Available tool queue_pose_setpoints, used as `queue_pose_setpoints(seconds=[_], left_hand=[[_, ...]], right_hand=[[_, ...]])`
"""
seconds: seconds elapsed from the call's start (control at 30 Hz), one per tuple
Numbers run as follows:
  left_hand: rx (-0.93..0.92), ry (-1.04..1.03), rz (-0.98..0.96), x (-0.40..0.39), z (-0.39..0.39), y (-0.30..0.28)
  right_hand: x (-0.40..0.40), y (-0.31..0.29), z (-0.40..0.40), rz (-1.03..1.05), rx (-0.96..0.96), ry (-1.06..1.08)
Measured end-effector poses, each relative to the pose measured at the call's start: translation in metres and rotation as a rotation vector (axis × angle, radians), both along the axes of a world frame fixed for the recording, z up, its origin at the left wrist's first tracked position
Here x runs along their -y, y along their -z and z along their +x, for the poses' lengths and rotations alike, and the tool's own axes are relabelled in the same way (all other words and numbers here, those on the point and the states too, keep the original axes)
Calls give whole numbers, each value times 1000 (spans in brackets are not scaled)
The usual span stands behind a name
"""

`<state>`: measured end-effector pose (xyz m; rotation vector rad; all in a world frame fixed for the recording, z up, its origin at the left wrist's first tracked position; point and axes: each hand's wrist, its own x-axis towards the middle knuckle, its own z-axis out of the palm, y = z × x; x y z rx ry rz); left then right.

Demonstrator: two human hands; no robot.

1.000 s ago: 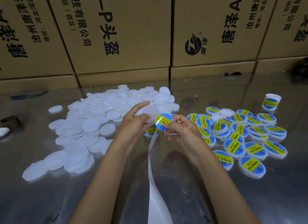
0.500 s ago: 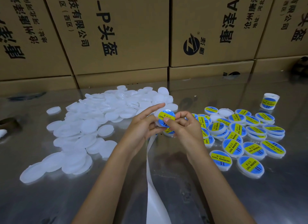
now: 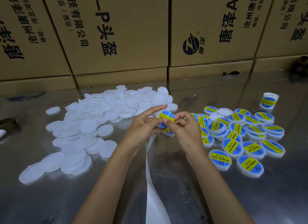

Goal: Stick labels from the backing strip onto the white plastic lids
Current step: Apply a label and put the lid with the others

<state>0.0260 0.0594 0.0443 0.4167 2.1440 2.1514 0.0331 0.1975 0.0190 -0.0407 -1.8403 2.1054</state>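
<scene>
Item in hand: one white plastic lid (image 3: 164, 119), held above the middle of the steel table (image 3: 166, 165), with a blue-and-yellow label (image 3: 166, 116) on its face. The left hand (image 3: 144, 126) grips the lid from the left, forefinger stretched along its far rim. The right hand (image 3: 182, 129) has its fingers curled and its thumb tip on the label, apparently rubbing it down.

Done: a cluster of labelled lids (image 3: 240, 137) lying toward the table's right edge, some overlapping, with one or two bare lids among them.

Left: a large heap of unlabelled lids (image 3: 93, 123) spread from the far middle toward the near left; by the look of it, well over half the work remains.

Supply: the backing strip (image 3: 152, 182), white and bare, runs from under the hands to the near edge. A label roll (image 3: 268, 100) stands near the far right.

Surroundings: cardboard cartons (image 3: 116, 32) line the far edge. Nothing obstructs the hands.
</scene>
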Motion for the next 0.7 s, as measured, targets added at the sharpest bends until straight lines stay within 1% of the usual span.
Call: queue_pose_setpoints(seconds=[0.17,0.27,0.37,0.43,0.5,0.6,0.7], left_hand=[[-31,-4,-22,-1,1,0],[-11,-10,2,0,0,0],[32,-11,78,2,-2,-1],[62,-2,131,2,-3,-2],[105,15,223,2,-4,-2],[145,34,348,2,-4,-3],[171,49,386,2,-4,-4]], right_hand=[[0,5,-3,33,-35,22],[1,9,-5,150,-71,92],[1,11,-7,267,-65,163],[0,11,-7,283,-64,189],[-1,11,-8,282,-61,210],[0,13,-8,313,-57,214],[3,15,-5,401,-57,187]])
